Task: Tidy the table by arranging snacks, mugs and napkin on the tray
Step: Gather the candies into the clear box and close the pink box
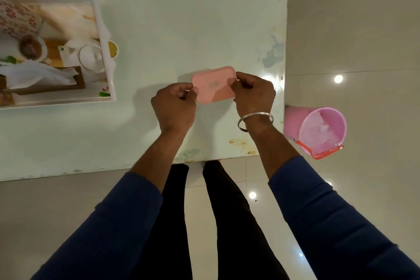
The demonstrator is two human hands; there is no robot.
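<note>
Holding the pink box (213, 85) by its two short sides, I had both hands closed on it: the left hand (175, 107) pinched the left edge with curled fingers, and the right hand (253, 95), the one with a metal bangle (254, 120) on the wrist, pinched the right edge. The box was over the right part of the table (181, 29), near its right border, and I could not tell if it was resting on the surface or was a little above it. I judged it to be a snack container with its lid on, but what was inside was hidden.

The tray (109, 70) was at the far left, well apart from the box. A napkin (38, 75) and a flower-patterned mug (17, 18) already lay on it; the teapot seemed to be only a picture printed on the tray.

The step in hand, as I judged, was carrying the box to the tray. The next move called for a level carry to the left and a free place on the tray, not on the napkin. On the floor at the right stood a pink bin (318, 129).
</note>
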